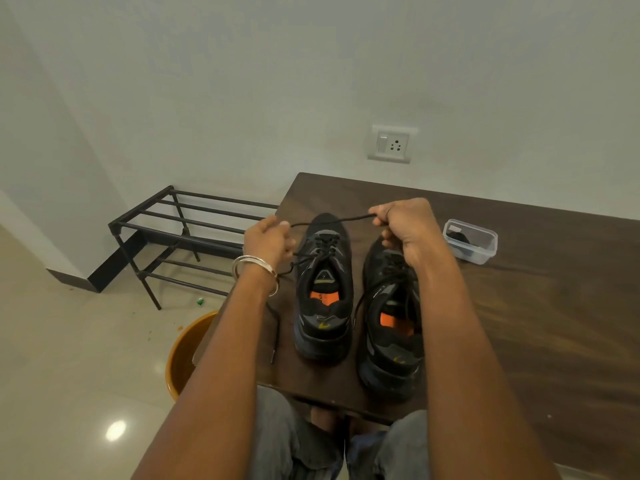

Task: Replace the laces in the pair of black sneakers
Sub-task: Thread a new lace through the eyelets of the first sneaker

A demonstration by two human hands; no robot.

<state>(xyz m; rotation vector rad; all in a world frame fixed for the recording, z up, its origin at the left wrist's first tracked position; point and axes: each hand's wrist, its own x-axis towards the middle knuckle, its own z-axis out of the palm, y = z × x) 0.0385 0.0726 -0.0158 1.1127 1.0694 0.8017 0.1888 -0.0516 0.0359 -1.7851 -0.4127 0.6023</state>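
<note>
Two black sneakers stand side by side near the front left corner of the dark wooden desk (519,306), heels toward the person and toes toward the wall. The left sneaker (323,292) sits a little farther back from the front edge than the right sneaker (391,323), which is close to that edge. Both show orange insoles.

The left hand (268,242) is raised above the desk's left edge, its fingers curled and pinching a black lace (329,221). The right hand (403,226) is lifted over the toe of the right sneaker, its fingers closed around the other part of the same lace, so that a stretch of it runs taut between the two hands above the left sneaker's toe. From the left hand the lace drops into the upper eyelets of the left sneaker, where it is threaded in crossings. A loose lace end (275,336) hangs along the desk's left edge below the left forearm. The right sneaker carries its own lace, one end trailing down between the two shoes. Silver bangles (254,271) circle the left wrist.

Toward the back of the desk, to the right of the right hand, stands a clear plastic container (470,241) with something dark inside. On the floor to the left of the desk are a black metal shoe rack (180,233) and an orange tub (188,348) just beside the desk's front left corner. A wall socket (391,144) is on the wall behind the desk.
</note>
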